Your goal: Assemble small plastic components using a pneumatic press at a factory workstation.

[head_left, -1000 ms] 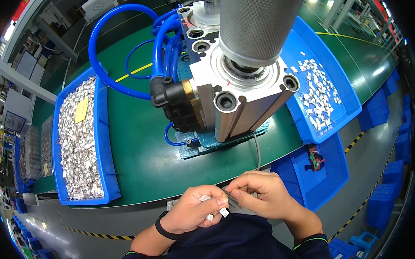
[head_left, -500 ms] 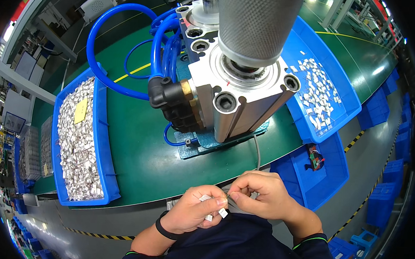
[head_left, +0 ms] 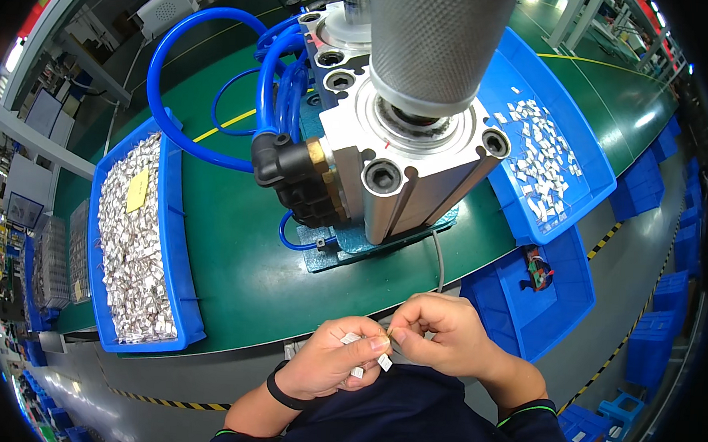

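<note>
My left hand, with a black band at its wrist, is closed around several small white rectangular components. One white component sticks out below the thumb and forefinger. Thumb and forefinger of my right hand pinch together beside the left fingertips, on what looks like the thin wire lead of a component. The lead is too fine to make out fully. Both hands are just off the front edge of the green table, in front of a metal pneumatic press.
A blue bin packed with white components and a yellow note stands at the left. Another blue bin with scattered ones is at the right, above a lower blue bin. Blue air hoses loop left of the press.
The white component below my left fingers has tilted slightly, and my right fingertips have shifted a little. Both hands stay in nearly the same place.
</note>
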`<state>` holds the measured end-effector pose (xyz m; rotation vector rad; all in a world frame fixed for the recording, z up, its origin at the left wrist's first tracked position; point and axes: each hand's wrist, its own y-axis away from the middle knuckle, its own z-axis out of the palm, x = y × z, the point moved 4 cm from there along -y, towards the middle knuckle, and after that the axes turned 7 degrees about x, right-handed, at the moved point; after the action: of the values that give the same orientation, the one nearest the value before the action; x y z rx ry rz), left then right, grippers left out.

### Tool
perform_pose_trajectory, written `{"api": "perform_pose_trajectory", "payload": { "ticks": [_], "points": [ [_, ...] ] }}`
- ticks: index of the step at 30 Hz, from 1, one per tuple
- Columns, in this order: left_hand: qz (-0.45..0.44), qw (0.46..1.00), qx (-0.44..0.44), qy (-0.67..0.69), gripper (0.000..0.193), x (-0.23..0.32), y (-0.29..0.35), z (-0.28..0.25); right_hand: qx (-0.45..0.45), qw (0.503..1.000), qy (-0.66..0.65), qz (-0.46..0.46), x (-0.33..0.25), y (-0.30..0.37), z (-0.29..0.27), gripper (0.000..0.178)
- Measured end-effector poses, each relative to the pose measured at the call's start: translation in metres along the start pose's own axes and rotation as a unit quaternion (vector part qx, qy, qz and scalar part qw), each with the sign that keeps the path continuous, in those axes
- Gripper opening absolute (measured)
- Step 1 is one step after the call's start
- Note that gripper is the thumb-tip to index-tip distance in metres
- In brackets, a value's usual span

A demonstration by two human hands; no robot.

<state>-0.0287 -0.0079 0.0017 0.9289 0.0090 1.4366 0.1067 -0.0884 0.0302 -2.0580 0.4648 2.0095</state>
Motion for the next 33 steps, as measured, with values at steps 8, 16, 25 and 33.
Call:
{"api": "perform_pose_trajectory", "payload": {
  "ticks": [8, 16, 25, 33],
  "points": [
    [0.059, 0.996, 0.042, -0.043, 0.015, 0.002, -0.009, 0.003, 0.073, 0.996, 0.041, -0.028, -0.005, 0.02, -0.009, 0.02],
    [0.087, 0.996, 0.018, -0.02, 0.028, 0.012, -0.034, 0.041, 0.32, 0.945, 0.003, 0.064, -0.042, 0.022, -0.095, 0.018],
    [-0.091, 0.993, -0.048, -0.053, 0.015, -0.006, -0.033, 0.035, 0.118, 0.941, 0.268, -0.172, -0.016, 0.013, -0.048, 0.031],
    [-0.112, 0.983, -0.009, -0.146, 0.003, 0.003, -0.029, 0.027, -0.08, 0.91, 0.313, -0.262, -0.023, -0.002, -0.021, 0.024]
  ]
}}
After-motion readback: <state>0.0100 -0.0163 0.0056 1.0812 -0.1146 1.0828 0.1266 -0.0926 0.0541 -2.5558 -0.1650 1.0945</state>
